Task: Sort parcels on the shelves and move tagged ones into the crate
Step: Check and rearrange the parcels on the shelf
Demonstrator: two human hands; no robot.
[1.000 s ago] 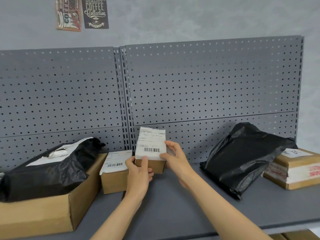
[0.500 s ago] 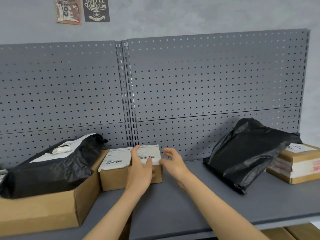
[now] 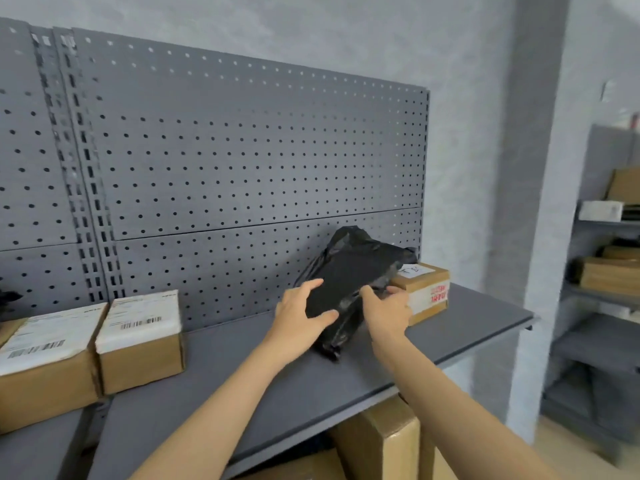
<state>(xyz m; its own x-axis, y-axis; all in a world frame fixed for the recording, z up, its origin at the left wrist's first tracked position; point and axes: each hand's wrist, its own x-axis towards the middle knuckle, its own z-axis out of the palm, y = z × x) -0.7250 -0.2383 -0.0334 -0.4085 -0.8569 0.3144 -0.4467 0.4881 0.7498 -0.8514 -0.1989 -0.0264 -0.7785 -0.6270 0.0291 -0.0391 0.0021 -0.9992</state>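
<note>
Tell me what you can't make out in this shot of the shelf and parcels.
Head view:
- Black bag: any tag hidden; underside faces away, left hand and right hand cover its sides.
- Labels on the cardboard boxes: print blurred, too small.
- Crate: out of frame.

Black bag (image 3: pixel 349 275) leaning on pegboard, lower end on shelf; two labelled cartons (image 3: pixel 138 337) side by side at left.
</note>
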